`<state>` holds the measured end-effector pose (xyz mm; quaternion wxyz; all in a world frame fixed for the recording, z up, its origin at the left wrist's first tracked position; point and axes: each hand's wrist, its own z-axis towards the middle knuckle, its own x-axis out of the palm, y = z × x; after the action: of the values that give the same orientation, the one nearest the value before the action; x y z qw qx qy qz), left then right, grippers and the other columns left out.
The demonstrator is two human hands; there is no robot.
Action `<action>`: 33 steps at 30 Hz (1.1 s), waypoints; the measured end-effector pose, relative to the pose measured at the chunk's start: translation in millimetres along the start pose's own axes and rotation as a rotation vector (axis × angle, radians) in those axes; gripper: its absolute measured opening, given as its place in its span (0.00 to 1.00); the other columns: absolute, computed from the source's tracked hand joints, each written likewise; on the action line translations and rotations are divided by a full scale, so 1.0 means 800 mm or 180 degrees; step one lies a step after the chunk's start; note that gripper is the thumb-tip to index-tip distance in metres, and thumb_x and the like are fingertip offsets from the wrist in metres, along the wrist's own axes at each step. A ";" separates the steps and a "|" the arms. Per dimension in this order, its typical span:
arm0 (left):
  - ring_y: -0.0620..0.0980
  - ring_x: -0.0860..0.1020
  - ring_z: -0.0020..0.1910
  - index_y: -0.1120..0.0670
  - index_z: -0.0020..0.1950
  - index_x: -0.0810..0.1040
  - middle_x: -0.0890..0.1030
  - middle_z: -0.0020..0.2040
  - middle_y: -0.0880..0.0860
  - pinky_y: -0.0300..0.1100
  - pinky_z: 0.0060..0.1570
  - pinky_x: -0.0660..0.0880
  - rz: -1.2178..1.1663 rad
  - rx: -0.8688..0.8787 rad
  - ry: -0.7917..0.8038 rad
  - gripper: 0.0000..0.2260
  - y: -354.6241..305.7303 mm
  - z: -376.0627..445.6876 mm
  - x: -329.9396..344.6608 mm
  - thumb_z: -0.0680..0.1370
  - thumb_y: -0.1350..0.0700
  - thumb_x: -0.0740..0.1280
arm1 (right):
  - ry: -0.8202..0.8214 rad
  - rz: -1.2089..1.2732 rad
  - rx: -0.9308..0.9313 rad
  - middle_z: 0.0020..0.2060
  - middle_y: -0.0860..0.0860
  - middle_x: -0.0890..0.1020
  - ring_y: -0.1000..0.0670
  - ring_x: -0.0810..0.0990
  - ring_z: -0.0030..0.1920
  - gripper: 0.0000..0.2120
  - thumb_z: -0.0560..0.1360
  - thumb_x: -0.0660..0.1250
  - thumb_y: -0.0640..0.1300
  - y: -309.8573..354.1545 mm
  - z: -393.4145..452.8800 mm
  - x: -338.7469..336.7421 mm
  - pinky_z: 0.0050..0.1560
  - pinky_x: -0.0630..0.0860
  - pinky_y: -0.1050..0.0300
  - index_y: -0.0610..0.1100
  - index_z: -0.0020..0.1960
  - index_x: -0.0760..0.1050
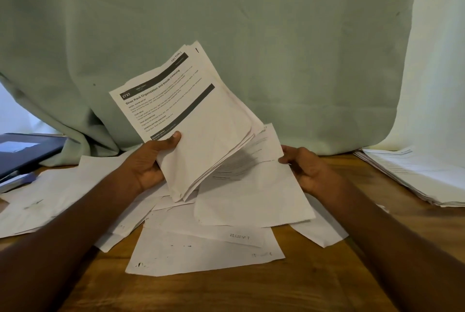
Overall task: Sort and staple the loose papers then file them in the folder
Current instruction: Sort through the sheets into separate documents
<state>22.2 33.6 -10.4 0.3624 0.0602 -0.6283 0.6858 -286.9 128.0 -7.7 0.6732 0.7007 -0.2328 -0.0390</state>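
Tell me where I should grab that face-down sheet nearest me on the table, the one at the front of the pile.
Probably by its front left corner, coming from your near side. The face-down sheet lies flat on the wooden table, and other loose sheets overlap its far edge, so that end is pinned. The near edge and corners are bare; slide a finger under and pinch. Both the left hand and right hand are holding paper.

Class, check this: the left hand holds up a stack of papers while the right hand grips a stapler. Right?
Not quite. In the head view the right hand grips a single sheet, not a stapler. The left hand does hold up the stack of papers.
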 end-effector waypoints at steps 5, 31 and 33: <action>0.51 0.86 0.52 0.51 0.69 0.78 0.85 0.60 0.53 0.50 0.44 0.84 0.0000 0.0054 -0.0101 0.22 -0.001 0.002 -0.002 0.76 0.64 0.70 | 0.0061 0.0065 -0.0424 0.48 0.45 0.87 0.44 0.86 0.44 0.24 0.74 0.60 0.23 0.002 0.007 -0.001 0.39 0.83 0.54 0.43 0.60 0.82; 0.52 0.79 0.67 0.53 0.71 0.77 0.82 0.65 0.51 0.56 0.73 0.70 0.1426 0.0621 0.0165 0.29 0.003 0.005 0.009 0.70 0.61 0.77 | 0.1112 0.1161 -0.1080 0.67 0.42 0.79 0.37 0.76 0.69 0.26 0.77 0.64 0.30 0.015 -0.012 0.025 0.66 0.75 0.39 0.40 0.74 0.70; 0.52 0.78 0.67 0.53 0.72 0.77 0.82 0.66 0.51 0.56 0.72 0.71 0.1511 0.0593 0.0232 0.30 0.005 0.006 0.010 0.70 0.61 0.78 | 0.1176 0.1163 -0.1088 0.68 0.42 0.79 0.37 0.76 0.70 0.25 0.78 0.64 0.30 0.016 -0.015 0.026 0.66 0.75 0.38 0.41 0.75 0.70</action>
<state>12.6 32.8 -8.3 0.2065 -0.0806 -0.5455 0.8083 -267.3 131.5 10.9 0.8081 0.5191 -0.2187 0.1720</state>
